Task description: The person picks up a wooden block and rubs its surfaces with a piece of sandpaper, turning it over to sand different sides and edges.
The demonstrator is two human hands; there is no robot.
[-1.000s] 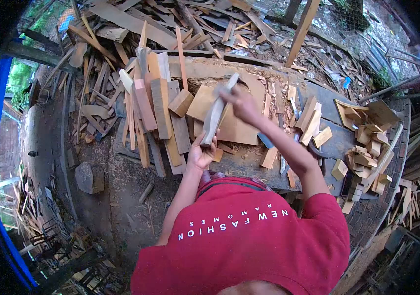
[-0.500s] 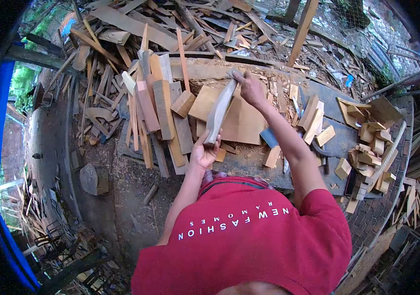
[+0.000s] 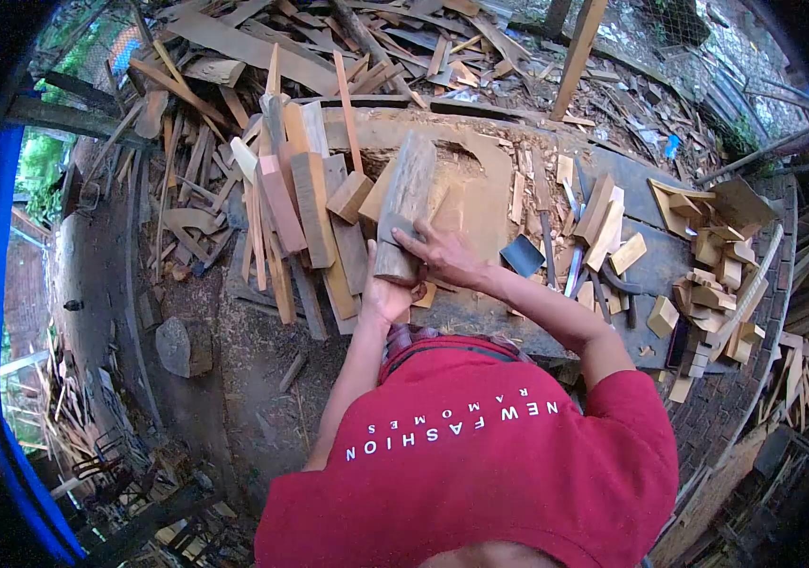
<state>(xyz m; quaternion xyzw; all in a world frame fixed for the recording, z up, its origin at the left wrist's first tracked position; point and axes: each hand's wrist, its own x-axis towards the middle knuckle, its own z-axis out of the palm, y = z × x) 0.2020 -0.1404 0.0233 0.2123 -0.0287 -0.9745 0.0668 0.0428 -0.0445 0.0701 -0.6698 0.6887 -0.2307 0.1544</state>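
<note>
A weathered grey-brown piece of wood [image 3: 408, 194] is tilted up above the workbench, its broad face towards me. My left hand [image 3: 389, 300] is closed around its lower end, and part of the fingers is hidden behind it. My right hand [image 3: 447, 256] touches the lower part of that face from the right, with fingers stretched out and apart. Behind the piece lies a flat tan board [image 3: 471, 194], partly covered by it. Just left of the piece a short wooden block [image 3: 350, 197] rests on leaning planks.
Long planks [image 3: 314, 208] lean at the bench's left side. Small cut blocks [image 3: 721, 284] are heaped at the right. A dark blue square [image 3: 522, 256] and curved dark tool [image 3: 620, 282] lie nearer. Scrap wood [image 3: 262, 52] covers the far ground; a stump [image 3: 184, 346] stands left.
The wood has turned from its narrow edge to its broad face. My right hand has left its upper end and come down to its lower part. My left hand keeps its hold.
</note>
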